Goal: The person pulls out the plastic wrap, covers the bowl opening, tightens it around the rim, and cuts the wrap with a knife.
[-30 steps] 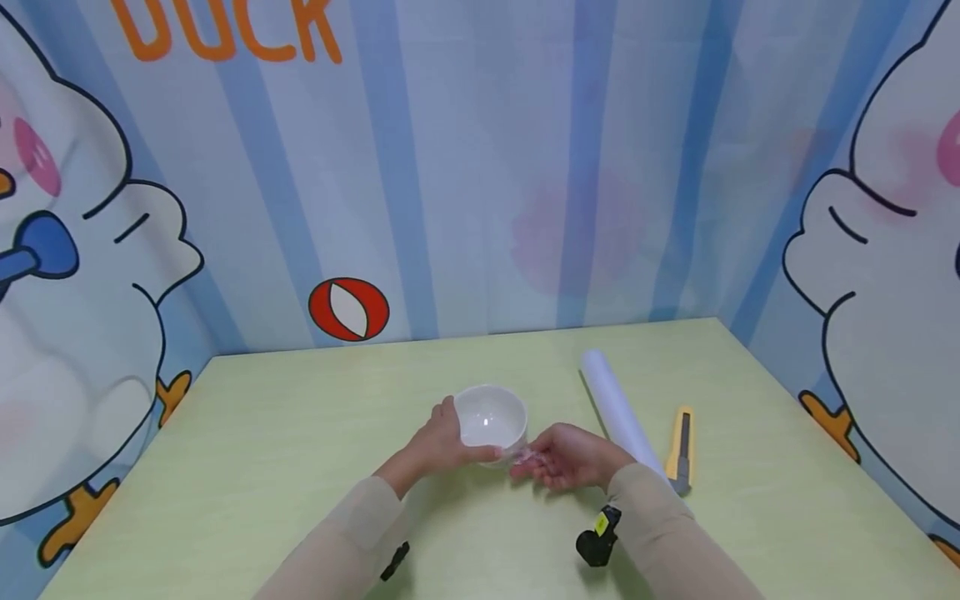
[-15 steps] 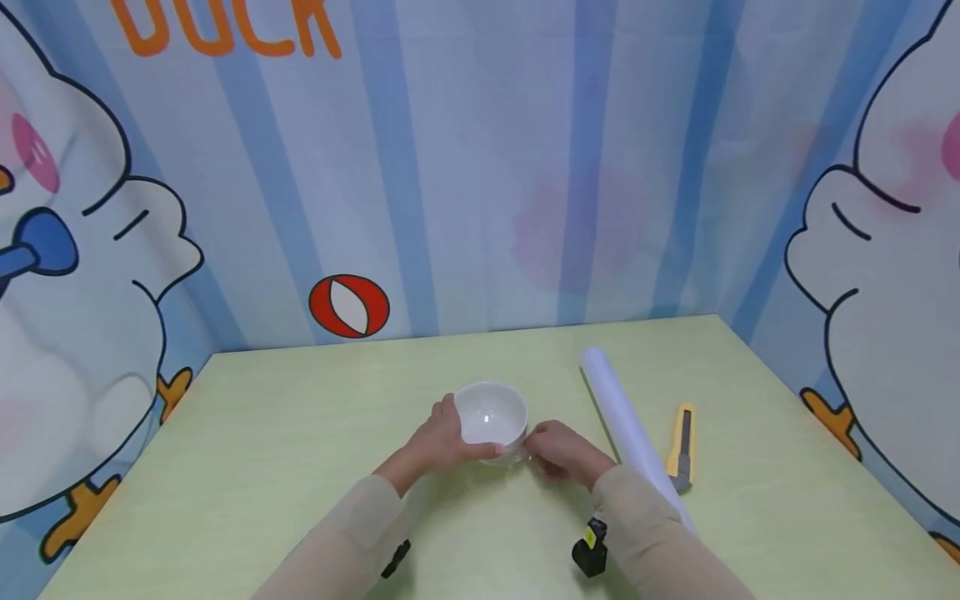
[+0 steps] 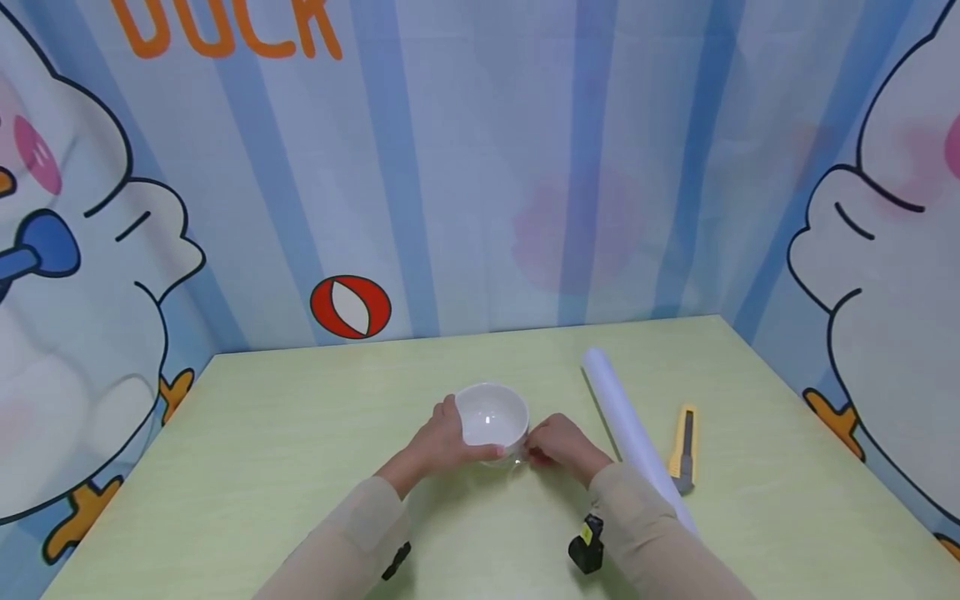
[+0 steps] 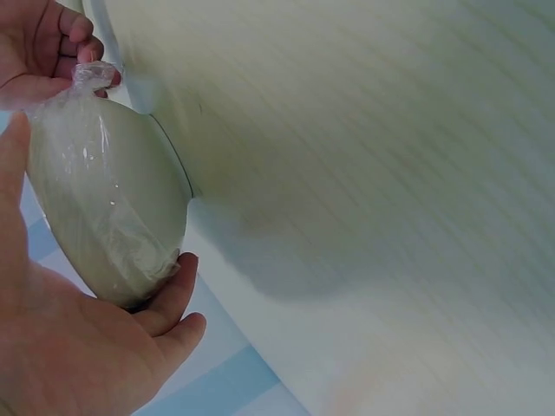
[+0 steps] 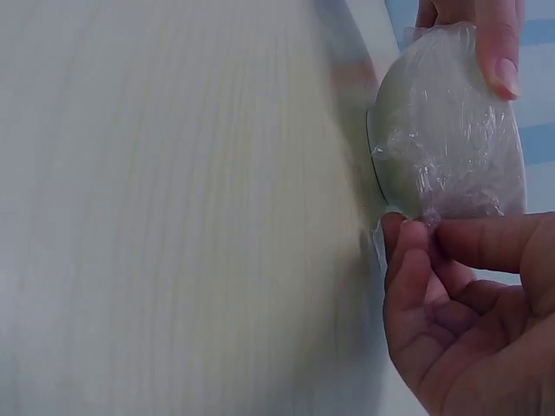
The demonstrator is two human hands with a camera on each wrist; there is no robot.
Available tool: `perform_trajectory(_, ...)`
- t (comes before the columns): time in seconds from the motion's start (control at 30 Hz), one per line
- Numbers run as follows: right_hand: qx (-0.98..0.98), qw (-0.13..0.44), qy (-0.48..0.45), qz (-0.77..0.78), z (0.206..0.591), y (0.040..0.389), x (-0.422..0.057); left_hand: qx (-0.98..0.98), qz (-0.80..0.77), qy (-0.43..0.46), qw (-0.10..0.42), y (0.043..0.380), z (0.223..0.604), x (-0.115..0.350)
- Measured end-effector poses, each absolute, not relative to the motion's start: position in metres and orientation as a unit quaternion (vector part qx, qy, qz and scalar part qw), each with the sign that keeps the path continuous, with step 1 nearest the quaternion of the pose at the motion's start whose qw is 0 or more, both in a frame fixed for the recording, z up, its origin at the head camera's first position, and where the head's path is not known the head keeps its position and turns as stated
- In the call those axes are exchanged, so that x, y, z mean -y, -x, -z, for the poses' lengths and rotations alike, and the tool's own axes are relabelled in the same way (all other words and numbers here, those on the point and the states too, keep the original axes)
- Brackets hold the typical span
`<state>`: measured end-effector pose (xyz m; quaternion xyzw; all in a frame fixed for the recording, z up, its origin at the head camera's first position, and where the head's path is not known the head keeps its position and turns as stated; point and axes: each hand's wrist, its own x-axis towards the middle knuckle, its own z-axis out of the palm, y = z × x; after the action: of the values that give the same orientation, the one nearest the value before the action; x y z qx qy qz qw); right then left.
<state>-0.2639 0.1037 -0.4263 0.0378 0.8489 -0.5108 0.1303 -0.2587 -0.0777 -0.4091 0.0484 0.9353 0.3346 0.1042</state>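
A white round bowl (image 3: pixel 491 412) stands on the table with its mouth up. Clear plastic wrap (image 4: pixel 108 191) clings in wrinkles to its outer wall. My left hand (image 3: pixel 441 437) grips the bowl from the left, thumb along the near rim and fingers round the far side. At the bowl's right side, my right hand (image 3: pixel 564 444) pinches a gathered, twisted end of the wrap between thumb and fingers. In the right wrist view, the right fingertips (image 5: pixel 414 234) sit close against the bowl's wall, beside its base.
A long pale roll (image 3: pixel 626 417) lies slantwise right of the right hand, partly behind the sleeve. Beyond it rests a yellow and grey box cutter (image 3: pixel 683 450). A striped, cartoon-printed curtain (image 3: pixel 487 167) closes off the table's back and sides.
My right hand has turned over from fingers showing to knuckles up, drawing the wrap's gathered end in beside the bowl. The left hand and bowl have stayed in place.
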Motion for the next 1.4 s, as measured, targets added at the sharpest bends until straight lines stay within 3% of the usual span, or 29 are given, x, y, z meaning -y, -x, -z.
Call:
perform_trajectory(0.73, -0.816, 0.126, -0.001, 0.564, 0.434, 0.272, -0.106, -0.933, -0.339, -0.045, 0.110, 0.260, 0.411, 0.081)
perform_trajectory(1.07, -0.761, 0.175, -0.056, 0.622, 0.419, 0.270, -0.113, -0.933, -0.337, -0.069, 0.103, 0.262, 0.412, 0.077)
perform_trajectory(1.23, -0.766, 0.212, -0.039, 0.605, 0.406, 0.268, -0.114, -0.932, -0.342, -0.063, 0.106, 0.261, 0.412, 0.079)
perform_trajectory(1.4, -0.791, 0.209, -0.024, 0.574, 0.402, 0.267, -0.107, -0.925, -0.357, -0.061, 0.111, 0.260, 0.411, 0.080)
